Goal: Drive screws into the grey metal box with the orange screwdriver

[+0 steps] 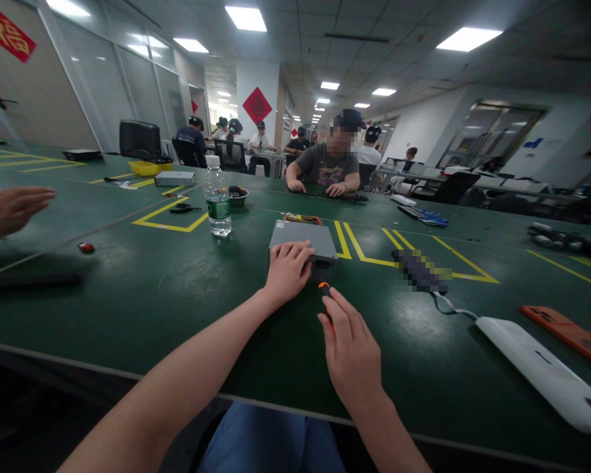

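Box (pixel 299 231) sits closed on the table (pixel 177 315); my left hand (pixel 287 268) lies spread across its top, my right hand (pixel 352 341) grips a screwdriver (pixel 324 288) by its near face. Further progress I cannot tell.

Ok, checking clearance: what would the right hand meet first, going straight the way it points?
Likely the grey box, met by the screwdriver in the right hand; any gap at the tip is unclear.

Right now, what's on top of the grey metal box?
The left hand rests on the near left part of the grey metal box; a small pale label shows toward its far left corner. The surface under the hand is covered.
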Action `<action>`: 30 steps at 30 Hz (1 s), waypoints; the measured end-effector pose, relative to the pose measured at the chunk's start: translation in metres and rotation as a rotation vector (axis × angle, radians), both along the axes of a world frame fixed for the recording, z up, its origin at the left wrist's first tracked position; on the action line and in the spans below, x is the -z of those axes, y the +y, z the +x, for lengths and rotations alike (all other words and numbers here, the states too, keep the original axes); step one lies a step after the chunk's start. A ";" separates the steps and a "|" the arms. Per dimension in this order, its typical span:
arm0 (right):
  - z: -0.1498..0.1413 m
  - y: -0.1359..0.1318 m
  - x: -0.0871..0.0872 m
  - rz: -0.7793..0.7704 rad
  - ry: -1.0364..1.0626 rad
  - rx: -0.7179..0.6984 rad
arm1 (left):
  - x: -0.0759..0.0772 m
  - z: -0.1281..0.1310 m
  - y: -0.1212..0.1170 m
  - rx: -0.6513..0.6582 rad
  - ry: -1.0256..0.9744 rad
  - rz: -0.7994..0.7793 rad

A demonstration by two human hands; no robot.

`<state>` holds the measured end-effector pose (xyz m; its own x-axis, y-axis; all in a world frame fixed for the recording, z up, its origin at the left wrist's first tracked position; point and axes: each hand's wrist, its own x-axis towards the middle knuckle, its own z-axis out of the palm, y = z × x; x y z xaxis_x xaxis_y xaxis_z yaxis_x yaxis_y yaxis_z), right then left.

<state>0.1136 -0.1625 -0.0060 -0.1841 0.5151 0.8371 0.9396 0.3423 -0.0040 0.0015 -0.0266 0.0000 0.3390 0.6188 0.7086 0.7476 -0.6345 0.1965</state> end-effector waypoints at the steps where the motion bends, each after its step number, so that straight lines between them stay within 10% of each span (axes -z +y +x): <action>1: 0.002 0.000 0.000 0.007 -0.012 0.037 | 0.000 0.000 0.000 0.001 0.002 -0.001; 21: 0.002 0.001 -0.002 -0.078 -0.058 0.056 | 0.000 -0.001 -0.001 0.000 0.005 -0.001; 30: 0.030 0.010 -0.023 0.095 -0.454 -0.119 | 0.000 -0.001 0.000 0.001 0.004 0.013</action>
<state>0.1432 -0.1522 0.0172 -0.5951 0.3929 0.7010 0.7933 0.4269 0.4342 0.0008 -0.0270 0.0004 0.3424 0.6096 0.7150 0.7478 -0.6375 0.1854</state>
